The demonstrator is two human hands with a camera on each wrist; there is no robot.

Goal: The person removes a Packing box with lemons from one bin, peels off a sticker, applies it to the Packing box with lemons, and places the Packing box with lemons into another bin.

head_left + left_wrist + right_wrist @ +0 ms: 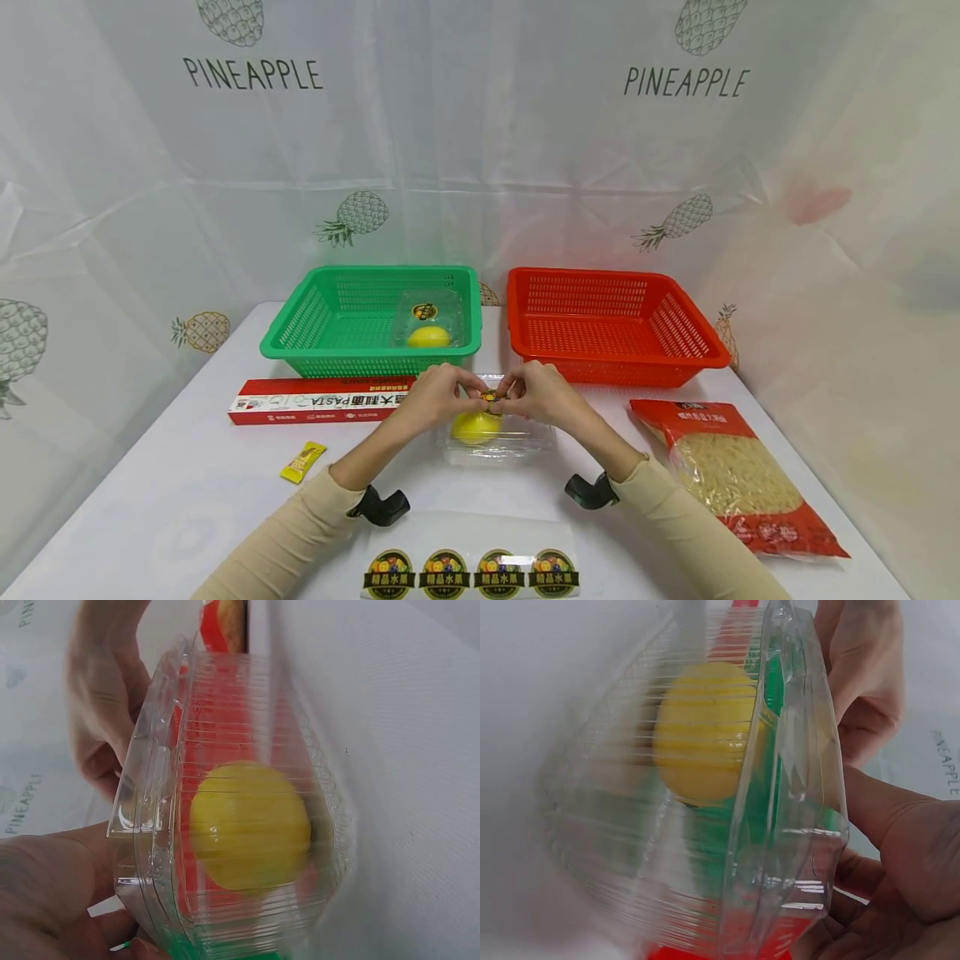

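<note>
A clear plastic clamshell box [517,442] stands on the table with a lemon [474,428] inside it, toward its left side. Above its lid, my left hand [441,392] and right hand [542,393] meet, pinching opposite edges of a round black-and-gold sticker [491,400]. In the left wrist view the lemon [250,825] shows through the ribbed wall of the box [225,712]. The right wrist view also has the lemon [705,733] behind clear plastic; the sticker is hidden in both wrist views.
Behind stand a green basket [375,362] holding another boxed lemon [429,337] and a red basket [615,368]. A pasta box [315,402] and yellow packet [303,462] lie left, a red noodle bag [738,475] right. A sticker sheet [472,533] lies in front.
</note>
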